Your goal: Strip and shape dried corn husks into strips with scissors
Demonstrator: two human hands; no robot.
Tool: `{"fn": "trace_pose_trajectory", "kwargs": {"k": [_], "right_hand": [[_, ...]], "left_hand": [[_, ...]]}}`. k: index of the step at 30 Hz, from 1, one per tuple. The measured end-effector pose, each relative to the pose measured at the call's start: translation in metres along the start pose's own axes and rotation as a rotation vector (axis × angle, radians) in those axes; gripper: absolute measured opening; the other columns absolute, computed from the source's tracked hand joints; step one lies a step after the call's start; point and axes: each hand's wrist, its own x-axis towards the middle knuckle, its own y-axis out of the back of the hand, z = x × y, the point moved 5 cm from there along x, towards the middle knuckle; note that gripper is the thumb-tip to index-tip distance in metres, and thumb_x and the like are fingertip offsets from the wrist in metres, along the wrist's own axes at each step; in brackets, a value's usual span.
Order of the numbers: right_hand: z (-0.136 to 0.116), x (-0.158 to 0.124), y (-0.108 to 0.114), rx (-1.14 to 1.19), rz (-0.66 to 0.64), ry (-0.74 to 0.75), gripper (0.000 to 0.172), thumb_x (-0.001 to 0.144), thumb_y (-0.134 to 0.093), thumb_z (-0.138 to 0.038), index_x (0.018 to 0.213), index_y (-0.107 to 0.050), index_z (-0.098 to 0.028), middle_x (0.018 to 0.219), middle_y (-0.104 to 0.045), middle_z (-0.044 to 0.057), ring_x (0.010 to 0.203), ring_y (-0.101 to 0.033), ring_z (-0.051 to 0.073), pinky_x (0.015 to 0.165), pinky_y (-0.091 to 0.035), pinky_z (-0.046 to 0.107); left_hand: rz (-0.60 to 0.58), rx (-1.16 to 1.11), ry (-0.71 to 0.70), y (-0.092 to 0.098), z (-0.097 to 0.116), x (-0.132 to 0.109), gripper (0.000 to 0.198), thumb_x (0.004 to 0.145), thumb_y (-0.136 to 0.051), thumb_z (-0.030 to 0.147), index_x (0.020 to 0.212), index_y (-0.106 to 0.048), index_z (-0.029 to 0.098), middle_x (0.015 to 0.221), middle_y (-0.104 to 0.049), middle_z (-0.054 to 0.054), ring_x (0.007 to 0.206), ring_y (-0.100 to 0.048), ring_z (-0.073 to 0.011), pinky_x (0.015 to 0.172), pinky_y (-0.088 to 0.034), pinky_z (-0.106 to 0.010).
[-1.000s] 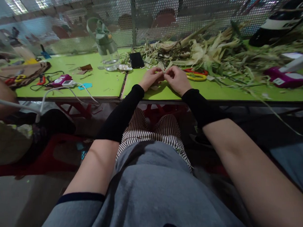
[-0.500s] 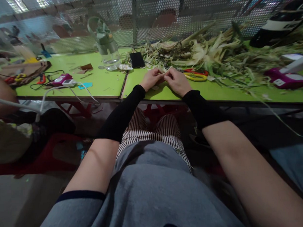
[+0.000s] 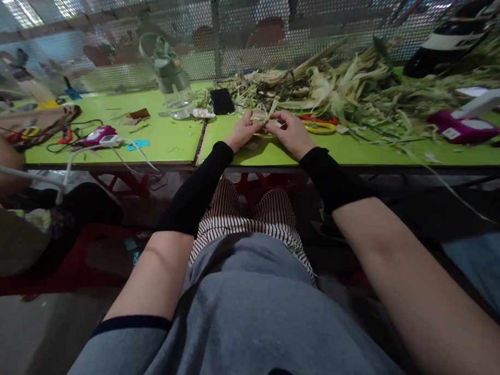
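Observation:
Between my two hands, over the front part of the green table, is a pale strip of corn husk with a knotted or folded middle. My left hand pinches it from the left side. From the right, my right hand closes its thumb and fingers on the same piece. Just past my right hand lie scissors with red and yellow handles, partly covered. Behind my hands spreads a heap of dried corn husks. The exact fold between my fingertips is too small to make out.
A black phone and a green-lidded water bottle stand behind left. Purple power strips lie at both sides, with white cables. A dark bottle leans at back right. Another person's arm is at far left.
My hands have moved slightly apart, and the husk piece now stands up visibly between them. The view has shifted a little.

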Motion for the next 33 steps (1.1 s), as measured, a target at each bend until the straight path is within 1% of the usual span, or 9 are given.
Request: {"fn": "trace_pose_trajectory", "kwargs": {"k": [4, 10, 12, 15, 19, 23, 27, 31, 33], "right_hand": [[0.002, -0.001, -0.001, 0.062, -0.016, 0.004, 0.031, 0.089, -0.074, -0.053, 0.1, -0.066, -0.025, 0.096, -0.072, 0.005, 0.089, -0.064, 0.025, 0.09, -0.057, 0.048], [0.005, -0.001, -0.002, 0.17, -0.032, 0.021, 0.033, 0.088, -0.076, -0.055, 0.096, -0.067, -0.025, 0.088, -0.07, 0.003, 0.086, -0.066, 0.024, 0.086, -0.059, 0.045], [0.007, 0.0, -0.003, 0.205, -0.044, 0.011, 0.033, 0.087, -0.077, -0.055, 0.095, -0.067, -0.025, 0.087, -0.071, 0.002, 0.085, -0.067, 0.023, 0.089, -0.059, 0.046], [0.01, 0.002, -0.004, 0.237, -0.037, -0.011, 0.032, 0.089, -0.078, -0.053, 0.093, -0.065, -0.025, 0.086, -0.071, 0.002, 0.087, -0.068, 0.023, 0.093, -0.059, 0.047], [0.013, 0.005, -0.005, 0.246, -0.024, -0.02, 0.026, 0.093, -0.076, -0.048, 0.095, -0.064, -0.025, 0.084, -0.069, 0.001, 0.082, -0.068, 0.02, 0.09, -0.061, 0.044], [0.015, 0.006, -0.005, 0.238, -0.01, -0.02, 0.023, 0.093, -0.077, -0.045, 0.095, -0.064, -0.025, 0.079, -0.065, -0.001, 0.071, -0.062, 0.017, 0.082, -0.061, 0.041], [0.019, 0.007, -0.005, 0.255, 0.009, -0.017, 0.026, 0.091, -0.079, -0.048, 0.096, -0.065, -0.026, 0.077, -0.063, -0.002, 0.067, -0.058, 0.016, 0.079, -0.061, 0.041], [0.022, 0.009, -0.005, 0.299, 0.024, -0.047, 0.031, 0.086, -0.083, -0.051, 0.095, -0.067, -0.026, 0.076, -0.064, -0.002, 0.067, -0.061, 0.016, 0.075, -0.062, 0.041], [0.021, 0.008, -0.004, 0.315, 0.024, -0.065, 0.031, 0.085, -0.083, -0.052, 0.093, -0.069, -0.025, 0.075, -0.064, -0.002, 0.067, -0.062, 0.017, 0.072, -0.062, 0.039]], "left_hand": [[0.027, 0.024, 0.018, -0.001, -0.003, 0.002, 0.024, 0.102, -0.059, 0.01, 0.125, -0.052, 0.016, 0.075, -0.068, 0.003, 0.074, -0.068, -0.0108, 0.071, -0.048, -0.021], [0.018, 0.003, -0.002, -0.002, -0.005, 0.004, 0.021, 0.101, -0.063, 0.013, 0.119, -0.053, 0.016, 0.069, -0.066, 0.005, 0.061, -0.063, -0.008, 0.071, -0.048, -0.021], [0.0, -0.011, -0.005, -0.003, -0.005, 0.004, 0.015, 0.102, -0.063, 0.013, 0.113, -0.055, 0.017, 0.068, -0.066, 0.005, 0.059, -0.061, -0.007, 0.07, -0.049, -0.021], [-0.03, -0.033, 0.008, -0.005, -0.004, 0.004, 0.007, 0.102, -0.062, 0.011, 0.098, -0.058, 0.016, 0.068, -0.068, 0.002, 0.057, -0.06, -0.0062, 0.068, -0.048, -0.021], [-0.068, -0.039, 0.026, -0.008, 0.0, 0.002, 0.019, 0.103, -0.059, 0.011, 0.084, -0.059, 0.015, 0.069, -0.069, 0.001, 0.059, -0.062, -0.006, 0.068, -0.047, -0.02], [-0.119, -0.021, 0.034, -0.009, 0.004, -0.004, 0.025, 0.102, -0.061, 0.011, 0.077, -0.059, 0.014, 0.066, -0.067, 0.002, 0.059, -0.061, -0.0048, 0.068, -0.046, -0.018], [-0.12, -0.007, 0.044, -0.01, 0.007, -0.008, 0.024, 0.101, -0.061, 0.009, 0.078, -0.058, 0.014, 0.066, -0.068, 0.0, 0.057, -0.06, -0.006, 0.068, -0.046, -0.021], [-0.091, 0.005, 0.052, -0.01, 0.007, -0.01, 0.02, 0.102, -0.062, 0.012, 0.084, -0.055, 0.016, 0.07, -0.069, 0.001, 0.062, -0.063, -0.0068, 0.072, -0.049, -0.021], [-0.051, 0.008, 0.032, -0.008, 0.007, -0.01, 0.016, 0.102, -0.063, 0.013, 0.087, -0.055, 0.016, 0.074, -0.07, 0.002, 0.067, -0.066, -0.0067, 0.074, -0.05, -0.02]]}}
